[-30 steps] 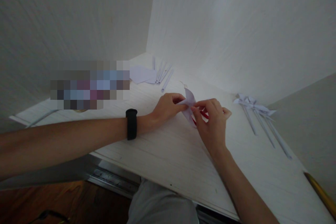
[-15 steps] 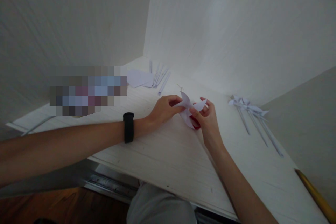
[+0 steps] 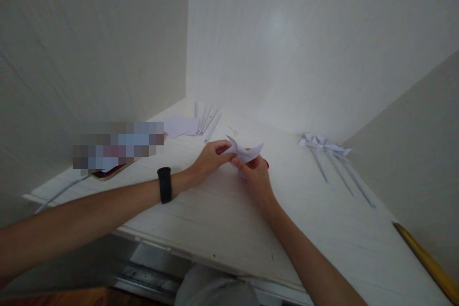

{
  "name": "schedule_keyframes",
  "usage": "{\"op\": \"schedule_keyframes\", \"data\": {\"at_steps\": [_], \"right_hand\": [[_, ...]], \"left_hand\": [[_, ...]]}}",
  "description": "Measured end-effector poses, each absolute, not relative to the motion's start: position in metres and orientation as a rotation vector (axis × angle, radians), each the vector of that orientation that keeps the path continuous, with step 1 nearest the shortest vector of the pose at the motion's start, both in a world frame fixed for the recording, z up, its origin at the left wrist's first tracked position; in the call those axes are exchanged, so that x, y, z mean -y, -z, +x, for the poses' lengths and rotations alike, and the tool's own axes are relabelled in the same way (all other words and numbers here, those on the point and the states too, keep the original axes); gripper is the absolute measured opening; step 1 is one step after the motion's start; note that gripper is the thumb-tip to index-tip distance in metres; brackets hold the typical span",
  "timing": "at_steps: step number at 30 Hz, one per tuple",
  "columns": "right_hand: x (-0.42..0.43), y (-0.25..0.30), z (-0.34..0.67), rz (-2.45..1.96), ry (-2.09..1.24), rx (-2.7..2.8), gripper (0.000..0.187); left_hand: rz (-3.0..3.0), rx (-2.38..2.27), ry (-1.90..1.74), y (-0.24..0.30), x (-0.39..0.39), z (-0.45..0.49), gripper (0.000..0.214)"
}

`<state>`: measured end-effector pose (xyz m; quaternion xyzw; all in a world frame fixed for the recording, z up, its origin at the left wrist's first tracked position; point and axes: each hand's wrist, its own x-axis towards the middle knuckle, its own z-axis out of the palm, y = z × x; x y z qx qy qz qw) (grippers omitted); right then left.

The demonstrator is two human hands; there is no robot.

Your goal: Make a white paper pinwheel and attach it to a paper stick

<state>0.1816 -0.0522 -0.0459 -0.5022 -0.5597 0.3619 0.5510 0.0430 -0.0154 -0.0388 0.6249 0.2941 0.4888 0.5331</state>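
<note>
Between both hands, just above the white tabletop [image 3: 229, 215], is a white paper pinwheel [image 3: 247, 154] with curled blades. My left hand [image 3: 214, 157] pinches its left side and wears a black band on the wrist. My right hand [image 3: 255, 175] grips the pinwheel from the lower right, its thumb pressed near the centre. Part of a red object [image 3: 266, 164] shows behind the right fingers; its kind is hidden. Beyond the hands lies a small pale scrap [image 3: 234, 131].
Several rolled paper sticks [image 3: 213, 127] and flat paper sheets [image 3: 179, 126] lie at the back left. Finished-looking pinwheels on sticks [image 3: 324, 145] rest at the right. A blurred-out device [image 3: 114, 172] with a cable [image 3: 64, 193] is at the left; a yellow rod [image 3: 423, 260] lies lower right.
My right hand has turned and come closer to my left, with its thumb at the pinwheel's middle. The pinwheel has tilted, and its lower blade is now mostly covered. The view has shifted slightly.
</note>
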Motion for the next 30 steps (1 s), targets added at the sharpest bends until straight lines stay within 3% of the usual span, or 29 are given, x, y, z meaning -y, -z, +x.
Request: {"op": "schedule_keyframes", "data": {"at_steps": [11,23,30], "right_hand": [[0.0542,0.0456,0.1807,-1.295,-0.600,1.472,0.042],[0.0528,0.0424,0.1832,-1.255,-0.543,1.526,0.032],[0.0510,0.0467,0.1835,-1.238,-0.508,1.544,0.035]], "left_hand": [[1.394,-0.705,-1.159,0.0370,0.0149,0.0431,0.020],[1.429,-0.668,-1.172,0.0390,0.0144,0.0423,0.019],[1.463,-0.700,-1.191,0.0380,0.0105,0.0416,0.017]]}}
